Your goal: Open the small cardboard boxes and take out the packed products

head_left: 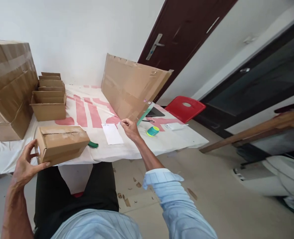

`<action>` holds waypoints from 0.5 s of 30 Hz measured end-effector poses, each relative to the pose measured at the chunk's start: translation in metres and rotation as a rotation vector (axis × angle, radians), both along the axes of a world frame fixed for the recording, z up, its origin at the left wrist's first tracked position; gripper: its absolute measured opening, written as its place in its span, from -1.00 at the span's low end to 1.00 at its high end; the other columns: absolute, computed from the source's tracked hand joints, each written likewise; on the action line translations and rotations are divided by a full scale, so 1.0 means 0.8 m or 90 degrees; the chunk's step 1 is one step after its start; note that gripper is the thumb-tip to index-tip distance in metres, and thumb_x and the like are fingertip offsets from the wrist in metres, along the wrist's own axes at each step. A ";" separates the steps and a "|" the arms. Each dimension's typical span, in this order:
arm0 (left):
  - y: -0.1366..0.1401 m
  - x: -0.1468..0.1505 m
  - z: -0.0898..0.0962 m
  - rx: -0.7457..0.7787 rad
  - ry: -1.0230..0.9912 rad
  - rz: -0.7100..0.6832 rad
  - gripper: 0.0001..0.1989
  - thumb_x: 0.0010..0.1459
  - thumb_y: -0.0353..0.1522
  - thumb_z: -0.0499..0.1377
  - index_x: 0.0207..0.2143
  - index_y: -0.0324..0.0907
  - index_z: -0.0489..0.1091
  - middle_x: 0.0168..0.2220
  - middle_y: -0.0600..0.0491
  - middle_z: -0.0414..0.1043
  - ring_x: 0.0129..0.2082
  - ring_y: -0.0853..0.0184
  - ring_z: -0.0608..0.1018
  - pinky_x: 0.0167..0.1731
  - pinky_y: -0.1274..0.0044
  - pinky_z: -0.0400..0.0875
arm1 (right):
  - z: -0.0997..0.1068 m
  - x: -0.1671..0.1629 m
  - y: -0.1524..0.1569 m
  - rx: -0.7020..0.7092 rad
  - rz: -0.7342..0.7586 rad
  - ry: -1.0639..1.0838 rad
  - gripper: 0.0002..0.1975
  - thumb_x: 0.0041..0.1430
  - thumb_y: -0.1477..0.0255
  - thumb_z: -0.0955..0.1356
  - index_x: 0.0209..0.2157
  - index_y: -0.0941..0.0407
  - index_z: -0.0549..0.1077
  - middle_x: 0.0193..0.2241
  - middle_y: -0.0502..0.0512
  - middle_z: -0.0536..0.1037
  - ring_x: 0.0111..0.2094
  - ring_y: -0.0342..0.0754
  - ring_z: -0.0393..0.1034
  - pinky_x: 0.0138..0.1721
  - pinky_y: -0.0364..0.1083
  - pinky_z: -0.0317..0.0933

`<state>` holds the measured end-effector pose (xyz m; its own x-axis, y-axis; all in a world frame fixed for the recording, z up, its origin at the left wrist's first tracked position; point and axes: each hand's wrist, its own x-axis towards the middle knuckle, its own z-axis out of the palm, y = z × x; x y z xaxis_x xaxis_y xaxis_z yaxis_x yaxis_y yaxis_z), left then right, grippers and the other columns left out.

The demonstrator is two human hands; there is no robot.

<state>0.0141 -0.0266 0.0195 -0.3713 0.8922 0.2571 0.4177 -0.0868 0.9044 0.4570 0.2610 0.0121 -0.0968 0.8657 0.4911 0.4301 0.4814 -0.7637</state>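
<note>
My left hand (26, 164) grips the near left end of a closed cardboard box (66, 146), thumb along its lower edge and fingers at its end. The box sits tilted at the table's front edge, with a slit in the tape on its top. Over the right edge of a white paper sheet (112, 134), my right hand (130, 128) is closed in a pinch. A tiny pale bit shows at its fingertips, too small to name. A green object (93, 144), partly hidden by the box, lies between box and sheet.
Several open small boxes (49, 111) stand in a row beside a large carton (12, 83) on the left. A big cardboard panel (134, 86) leans behind the sheet. A teal and yellow roll (152, 131) is to the right, and a red chair (185, 109) beyond the table.
</note>
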 end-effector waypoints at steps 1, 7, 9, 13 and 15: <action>0.001 0.000 0.002 -0.003 -0.006 0.003 0.08 -0.20 -0.10 0.58 0.38 0.07 0.25 0.46 -0.06 0.22 0.40 -0.17 0.35 0.27 0.03 0.47 | -0.014 0.003 0.008 -0.005 -0.005 -0.003 -0.73 0.11 0.15 0.34 -0.46 0.06 0.43 -0.52 0.00 0.48 -0.43 -0.04 0.33 -0.32 -0.05 0.27; 0.006 -0.001 0.008 -0.004 -0.024 0.010 0.08 -0.24 -0.19 0.60 0.36 0.01 0.30 0.45 -0.11 0.26 0.40 -0.22 0.35 0.33 -0.02 0.39 | -0.065 -0.006 0.061 -0.028 -0.031 -0.043 -0.72 0.12 0.22 0.36 -0.57 0.02 0.30 -0.55 0.00 0.44 -0.39 0.01 0.33 -0.25 -0.02 0.27; 0.006 -0.003 0.007 -0.005 -0.018 0.008 0.06 -0.23 -0.21 0.60 0.36 0.05 0.30 0.45 -0.08 0.27 0.43 -0.21 0.32 0.34 -0.01 0.37 | -0.074 -0.010 0.079 -0.036 -0.034 -0.062 -0.72 0.13 0.24 0.36 -0.57 0.01 0.27 -0.55 0.00 0.44 -0.39 0.01 0.31 -0.25 -0.02 0.26; 0.006 -0.009 0.003 -0.013 -0.010 0.005 0.08 -0.23 -0.19 0.61 0.37 0.13 0.30 0.45 -0.03 0.28 0.47 -0.17 0.27 0.32 0.05 0.43 | -0.083 -0.015 0.105 -0.052 -0.029 -0.102 -0.69 0.16 0.28 0.34 -0.59 0.01 0.21 -0.56 0.00 0.41 -0.42 -0.02 0.26 -0.29 -0.04 0.20; 0.006 -0.012 -0.001 -0.010 0.010 0.006 0.10 -0.24 -0.13 0.61 0.38 0.16 0.29 0.45 0.00 0.30 0.45 -0.17 0.31 0.27 0.09 0.50 | -0.086 -0.016 0.112 -0.060 -0.026 -0.121 -0.65 0.20 0.28 0.33 -0.60 0.01 0.18 -0.58 -0.01 0.38 -0.43 -0.04 0.22 -0.31 -0.05 0.17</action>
<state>0.0044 -0.0216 0.0189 -0.3764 0.8922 0.2497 0.4328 -0.0690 0.8988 0.4441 0.3504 -0.0565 -0.1447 0.9119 0.3841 0.5885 0.3914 -0.7074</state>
